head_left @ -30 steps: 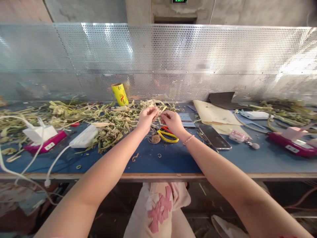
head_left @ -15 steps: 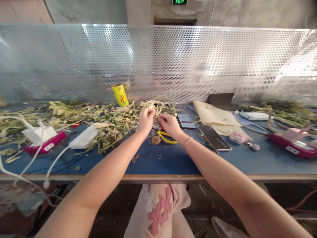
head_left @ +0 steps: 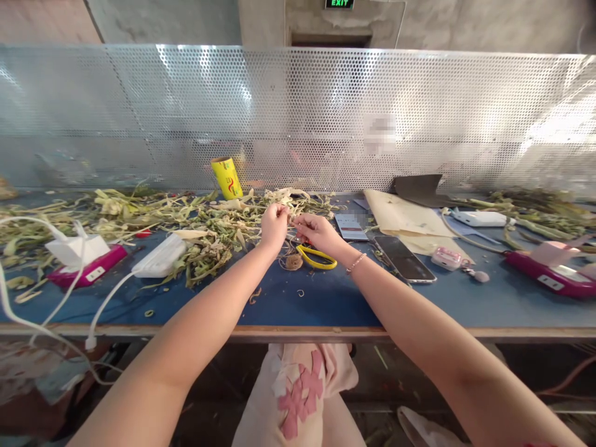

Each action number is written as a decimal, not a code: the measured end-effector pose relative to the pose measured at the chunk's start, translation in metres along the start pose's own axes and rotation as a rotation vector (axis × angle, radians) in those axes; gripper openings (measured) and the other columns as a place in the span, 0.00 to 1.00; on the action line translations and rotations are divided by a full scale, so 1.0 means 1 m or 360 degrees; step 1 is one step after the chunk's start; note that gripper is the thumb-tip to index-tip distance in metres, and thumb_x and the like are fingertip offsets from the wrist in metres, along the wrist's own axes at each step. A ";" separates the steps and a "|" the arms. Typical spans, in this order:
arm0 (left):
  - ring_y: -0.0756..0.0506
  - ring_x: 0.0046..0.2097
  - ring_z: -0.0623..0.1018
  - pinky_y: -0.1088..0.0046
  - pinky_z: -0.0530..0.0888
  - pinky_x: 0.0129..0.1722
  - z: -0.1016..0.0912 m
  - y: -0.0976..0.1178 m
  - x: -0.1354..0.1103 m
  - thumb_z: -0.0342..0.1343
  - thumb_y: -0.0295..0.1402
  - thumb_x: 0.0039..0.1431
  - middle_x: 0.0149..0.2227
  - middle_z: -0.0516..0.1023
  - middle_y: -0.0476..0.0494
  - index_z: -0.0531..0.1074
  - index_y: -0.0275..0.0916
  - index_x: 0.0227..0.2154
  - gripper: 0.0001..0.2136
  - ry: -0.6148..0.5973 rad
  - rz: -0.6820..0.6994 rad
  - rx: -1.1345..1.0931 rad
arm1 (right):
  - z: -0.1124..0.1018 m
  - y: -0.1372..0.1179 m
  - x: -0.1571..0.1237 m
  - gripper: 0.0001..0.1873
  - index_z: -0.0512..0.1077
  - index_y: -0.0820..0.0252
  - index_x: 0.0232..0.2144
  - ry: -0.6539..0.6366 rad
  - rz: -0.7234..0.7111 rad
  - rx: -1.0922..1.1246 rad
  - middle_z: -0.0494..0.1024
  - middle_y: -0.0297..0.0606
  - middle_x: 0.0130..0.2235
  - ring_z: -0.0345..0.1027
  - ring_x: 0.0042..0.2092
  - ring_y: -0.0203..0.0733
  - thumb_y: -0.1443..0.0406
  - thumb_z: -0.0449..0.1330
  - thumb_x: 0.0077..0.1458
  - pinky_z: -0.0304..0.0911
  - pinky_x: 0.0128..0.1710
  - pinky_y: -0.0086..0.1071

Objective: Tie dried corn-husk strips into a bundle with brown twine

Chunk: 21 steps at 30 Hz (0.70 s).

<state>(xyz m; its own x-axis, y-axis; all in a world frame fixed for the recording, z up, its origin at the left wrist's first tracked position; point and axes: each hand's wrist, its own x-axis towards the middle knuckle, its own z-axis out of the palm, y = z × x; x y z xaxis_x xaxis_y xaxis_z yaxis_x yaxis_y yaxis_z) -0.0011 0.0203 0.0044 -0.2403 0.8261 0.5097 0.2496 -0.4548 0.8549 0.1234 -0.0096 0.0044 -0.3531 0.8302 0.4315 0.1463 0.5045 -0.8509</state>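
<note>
My left hand (head_left: 274,225) is closed in a pinch above the blue table, its fingertips turned toward my other hand. Close beside it, my right hand (head_left: 316,231) also pinches, with a small gap between the two. Whatever lies between the fingertips is too small to name. Just below the hands is a ball of brown twine (head_left: 293,262), next to a yellow-handled tool (head_left: 320,259) that looks like scissors, its far end hidden by my right hand. Dried plant stems and leaves (head_left: 212,248) spread behind and to the left of my left hand.
A yellow cardboard tube (head_left: 226,178) stands tilted before the perforated metal screen (head_left: 186,112). To the right lie a phone (head_left: 405,259), a pink earphone case (head_left: 447,257) and brown paper (head_left: 405,214). Magenta power strips (head_left: 88,270) with white cables sit on both sides.
My right hand has shifted slightly, with its fingers now nearer my left fingertips. The left hand stays almost in place, still pinching. The view has moved a little.
</note>
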 end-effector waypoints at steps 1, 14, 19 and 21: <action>0.51 0.25 0.65 0.75 0.62 0.29 -0.001 0.003 0.000 0.53 0.29 0.50 0.18 0.61 0.53 0.62 0.39 0.19 0.08 -0.0007 0.0025 0.0030 | -0.001 0.001 0.000 0.05 0.65 0.59 0.27 -0.0006 -0.0005 0.0006 0.66 0.29 0.22 0.61 0.23 0.32 0.64 0.51 0.49 0.60 0.24 0.28; 0.52 0.23 0.63 0.75 0.61 0.27 -0.015 0.023 0.002 0.55 0.28 0.48 0.19 0.65 0.53 0.67 0.39 0.21 0.04 -0.0442 0.0366 0.0123 | -0.023 -0.005 -0.004 0.14 0.67 0.58 0.41 0.0440 -0.0698 -0.1019 0.69 0.45 0.44 0.62 0.47 0.45 0.65 0.57 0.49 0.58 0.48 0.41; 0.52 0.24 0.65 0.75 0.62 0.28 -0.012 0.022 0.000 0.54 0.31 0.49 0.20 0.67 0.51 0.68 0.39 0.22 0.04 -0.0528 0.0415 0.0126 | -0.026 -0.003 -0.002 0.04 0.68 0.59 0.32 0.0270 -0.0569 -0.1084 0.73 0.42 0.36 0.65 0.40 0.42 0.66 0.55 0.53 0.59 0.43 0.37; 0.51 0.25 0.67 0.75 0.63 0.28 -0.013 0.022 0.001 0.53 0.33 0.50 0.20 0.68 0.50 0.68 0.38 0.22 0.06 -0.0545 0.0315 0.0063 | -0.026 -0.001 -0.003 0.03 0.68 0.58 0.29 0.0278 -0.0478 -0.1060 0.73 0.40 0.33 0.65 0.36 0.40 0.66 0.55 0.53 0.60 0.38 0.33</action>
<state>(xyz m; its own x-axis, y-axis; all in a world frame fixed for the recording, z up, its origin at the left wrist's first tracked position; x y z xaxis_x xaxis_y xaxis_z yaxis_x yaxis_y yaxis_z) -0.0076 0.0065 0.0250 0.1411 0.7898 0.5970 0.2971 -0.6090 0.7354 0.1482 -0.0063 0.0124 -0.3224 0.6316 0.7051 0.6143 0.7063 -0.3517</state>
